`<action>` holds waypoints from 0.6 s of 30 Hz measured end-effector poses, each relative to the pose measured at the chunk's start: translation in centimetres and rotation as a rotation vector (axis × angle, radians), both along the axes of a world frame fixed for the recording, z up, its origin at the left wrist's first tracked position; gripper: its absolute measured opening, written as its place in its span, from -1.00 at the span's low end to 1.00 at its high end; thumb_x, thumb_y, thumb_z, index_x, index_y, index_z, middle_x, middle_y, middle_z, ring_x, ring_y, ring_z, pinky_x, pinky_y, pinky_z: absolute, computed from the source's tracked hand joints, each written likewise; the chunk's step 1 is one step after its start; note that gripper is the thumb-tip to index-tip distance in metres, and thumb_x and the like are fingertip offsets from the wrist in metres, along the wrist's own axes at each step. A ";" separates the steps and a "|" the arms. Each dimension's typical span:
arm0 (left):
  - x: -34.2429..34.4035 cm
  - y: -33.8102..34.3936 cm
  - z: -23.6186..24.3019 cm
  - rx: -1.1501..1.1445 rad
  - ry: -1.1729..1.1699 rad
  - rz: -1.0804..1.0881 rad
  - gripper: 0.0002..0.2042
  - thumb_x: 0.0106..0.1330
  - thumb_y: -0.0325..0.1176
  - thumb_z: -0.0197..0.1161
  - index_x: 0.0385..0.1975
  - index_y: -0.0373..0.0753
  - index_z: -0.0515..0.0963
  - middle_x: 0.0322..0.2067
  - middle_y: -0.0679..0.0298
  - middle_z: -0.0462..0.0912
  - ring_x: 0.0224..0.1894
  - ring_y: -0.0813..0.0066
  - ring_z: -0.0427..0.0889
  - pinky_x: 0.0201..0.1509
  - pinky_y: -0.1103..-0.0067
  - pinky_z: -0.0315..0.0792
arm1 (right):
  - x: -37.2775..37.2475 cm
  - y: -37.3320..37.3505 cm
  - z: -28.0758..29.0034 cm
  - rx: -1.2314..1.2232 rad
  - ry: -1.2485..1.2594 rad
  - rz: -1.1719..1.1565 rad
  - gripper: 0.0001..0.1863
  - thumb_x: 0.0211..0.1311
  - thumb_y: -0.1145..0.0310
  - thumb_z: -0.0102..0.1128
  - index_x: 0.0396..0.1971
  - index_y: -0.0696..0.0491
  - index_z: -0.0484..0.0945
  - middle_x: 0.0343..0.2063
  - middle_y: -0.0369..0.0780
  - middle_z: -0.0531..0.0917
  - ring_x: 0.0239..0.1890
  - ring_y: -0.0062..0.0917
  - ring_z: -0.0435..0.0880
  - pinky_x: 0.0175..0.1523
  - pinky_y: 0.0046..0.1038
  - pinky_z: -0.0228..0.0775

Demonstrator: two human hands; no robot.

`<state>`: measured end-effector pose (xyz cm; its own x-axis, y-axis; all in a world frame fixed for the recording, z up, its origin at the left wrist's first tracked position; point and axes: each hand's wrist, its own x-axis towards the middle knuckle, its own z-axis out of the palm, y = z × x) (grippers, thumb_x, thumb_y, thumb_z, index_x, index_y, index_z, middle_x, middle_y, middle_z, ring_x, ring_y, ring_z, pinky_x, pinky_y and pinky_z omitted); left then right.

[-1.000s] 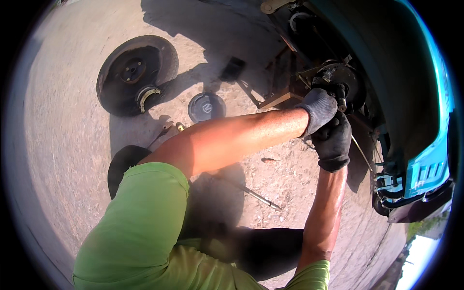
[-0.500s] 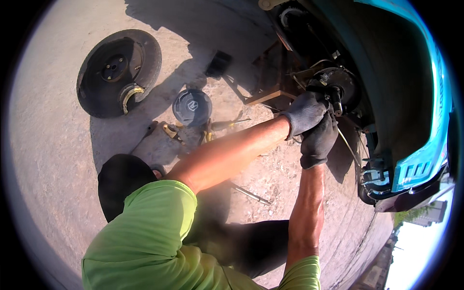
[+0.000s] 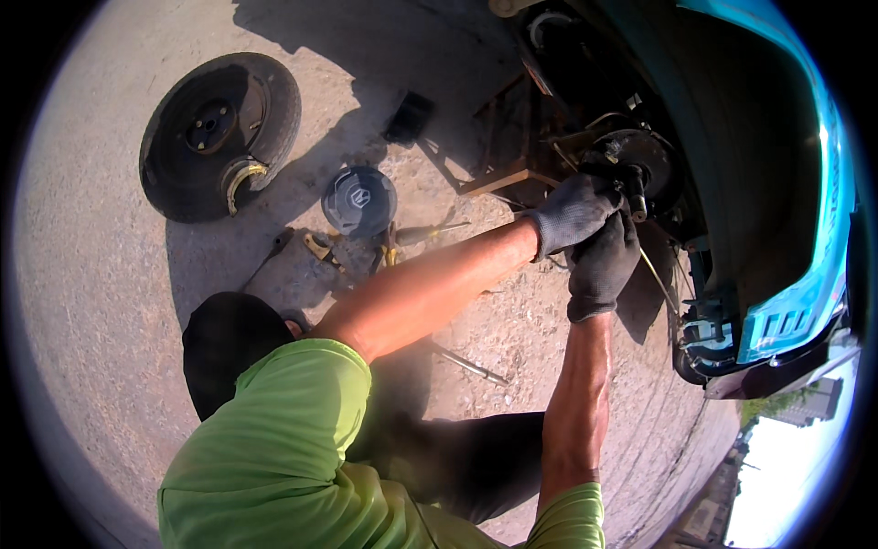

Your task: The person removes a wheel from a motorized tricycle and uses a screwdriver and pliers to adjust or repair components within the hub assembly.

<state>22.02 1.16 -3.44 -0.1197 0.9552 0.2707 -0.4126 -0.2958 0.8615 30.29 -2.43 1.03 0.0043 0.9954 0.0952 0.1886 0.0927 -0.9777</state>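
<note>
Both my hands, in dark grey work gloves, are close together at the wheel hub of a turquoise vehicle (image 3: 788, 302). My left hand (image 3: 576, 215) has its fingers curled in against the lower left of the round black brake plate (image 3: 657, 157), beside the protruding axle stub (image 3: 638, 203). Just beneath it, touching, my right hand (image 3: 604, 267) is closed with its fingertips pointing up at the same spot. Whatever the fingers grip is hidden by the gloves. A thin rod or cable (image 3: 657, 274) runs down from the hub past my right hand.
At the far left lies a tyre on its wheel (image 3: 169, 174), with a curved brake shoe (image 3: 236, 186) on it. Near it are a round dark cap (image 3: 358, 201), a yellow-handled tool (image 3: 318, 247), a screwdriver (image 3: 430, 231) and a metal bar (image 3: 471, 366). A rusty metal stand (image 3: 498, 180) is beside the hub.
My hands stay at the same place on the hub with barely any shift. The whole view has moved slightly, so the ground objects appear a little further left.
</note>
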 end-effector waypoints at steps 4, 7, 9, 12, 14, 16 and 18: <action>0.1 0.5 -0.9 -0.026 0.035 -0.062 -0.76 0.44 -0.36 0.05 -0.14 -0.30 0.65 -0.21 0.23 0.75 -0.12 0.51 0.68 0.03 0.55 0.50 | -0.6 -0.4 0.3 -0.026 0.022 -0.025 -0.62 0.48 0.31 -0.06 0.07 0.25 0.56 -0.12 -0.21 0.68 -0.13 -0.58 0.65 -0.02 -0.56 0.49; -0.1 0.2 -0.5 -0.015 0.042 -0.066 -0.76 0.44 -0.36 0.06 -0.16 -0.29 0.66 -0.23 0.24 0.75 -0.12 0.52 0.68 0.03 0.56 0.50 | -0.5 -0.4 0.3 -0.014 0.002 -0.045 -0.61 0.47 0.30 -0.05 0.07 0.25 0.56 -0.13 -0.21 0.69 -0.14 -0.57 0.65 -0.03 -0.56 0.49; -0.4 -0.1 -0.1 -0.028 0.040 -0.073 -0.76 0.44 -0.36 0.06 -0.16 -0.29 0.67 -0.23 0.24 0.75 -0.12 0.53 0.68 0.04 0.56 0.50 | -0.3 -0.3 0.1 0.029 -0.049 -0.041 -0.61 0.47 0.29 -0.04 0.07 0.26 0.56 -0.13 -0.20 0.69 -0.14 -0.57 0.65 -0.03 -0.55 0.48; -0.9 -0.8 0.7 -0.071 0.074 -0.076 -0.77 0.42 -0.37 0.08 -0.15 -0.28 0.67 -0.22 0.25 0.75 -0.12 0.54 0.67 0.05 0.57 0.49 | -0.1 -0.4 0.1 0.028 -0.097 -0.043 -0.61 0.47 0.30 -0.04 0.07 0.27 0.55 -0.13 -0.19 0.69 -0.14 -0.57 0.64 -0.01 -0.55 0.47; -0.8 -0.5 0.4 -0.066 0.045 -0.085 -0.78 0.41 -0.38 0.10 -0.14 -0.28 0.67 -0.22 0.25 0.75 -0.11 0.54 0.67 0.05 0.57 0.49 | -0.1 -0.3 -0.1 0.115 -0.130 -0.037 -0.64 0.47 0.29 -0.04 -0.03 0.25 0.57 -0.32 -0.25 0.62 -0.33 -0.62 0.54 -0.21 -0.56 0.35; -0.1 0.5 -0.8 -0.020 -0.045 -0.102 -0.79 0.40 -0.40 0.11 -0.13 -0.28 0.67 -0.21 0.25 0.75 -0.11 0.54 0.67 0.06 0.57 0.49 | -0.2 0.1 -0.7 0.239 -0.143 -0.023 -0.67 0.47 0.27 -0.05 -0.16 0.22 0.61 -0.60 -0.33 0.51 -0.62 -0.71 0.40 -0.50 -0.58 0.19; -0.3 0.0 -0.3 -0.051 -0.002 -0.109 -0.79 0.40 -0.40 0.12 -0.13 -0.29 0.67 -0.21 0.26 0.75 -0.11 0.55 0.66 0.06 0.57 0.49 | -0.1 0.0 -0.8 0.197 -0.087 -0.031 -0.66 0.48 0.26 -0.05 -0.19 0.21 0.61 -0.69 -0.36 0.47 -0.72 -0.74 0.34 -0.60 -0.58 0.13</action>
